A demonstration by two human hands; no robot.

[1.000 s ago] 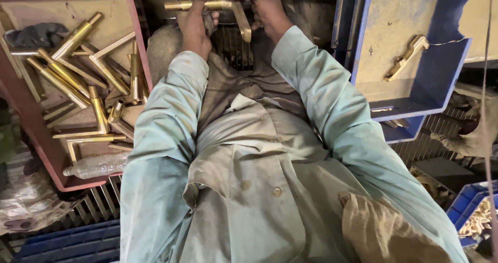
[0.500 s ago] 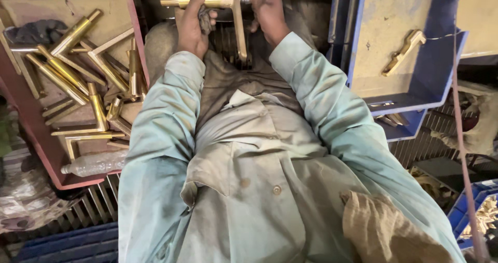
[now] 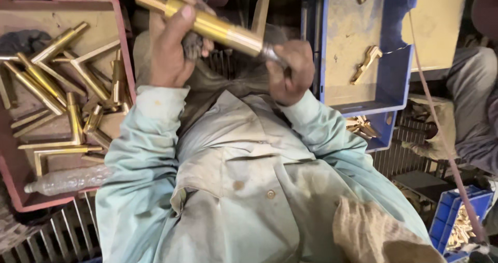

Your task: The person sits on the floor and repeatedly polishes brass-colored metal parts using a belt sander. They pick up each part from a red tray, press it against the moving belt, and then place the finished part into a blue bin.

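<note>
**Op A:** Brass fitting (image 3: 207, 24) first: where do you have it?

**Op B:** I see it high in the head view, above the chest, held between both hands. It is an L-shaped brass tube; the long arm slants from upper left down to the right, and the short arm (image 3: 261, 13) stands up behind it near the right end.

**Op A:** Left hand?

**Op B:** The left hand (image 3: 174, 45) is wrapped around the upper left part of the tube, fingers curled closed and thumb pressed along the top. A scrap of dark cloth (image 3: 193, 44) seems caught under those fingers.

**Op A:** And the right?

**Op B:** The right hand (image 3: 291, 71) is closed in a fist around the lower right end, where the metal looks grey and dull.

**Op A:** What lies around them?

**Op B:** To the left I see a red tray (image 3: 127, 60) full of similar brass angle pieces (image 3: 78, 86), with a clear plastic bottle (image 3: 67, 179) lying along its near edge. To the right is a blue tray (image 3: 399, 71) holding one small brass piece (image 3: 366, 61). A second person's gloved hand (image 3: 433, 136) rests at the far right, well apart from mine.
</note>
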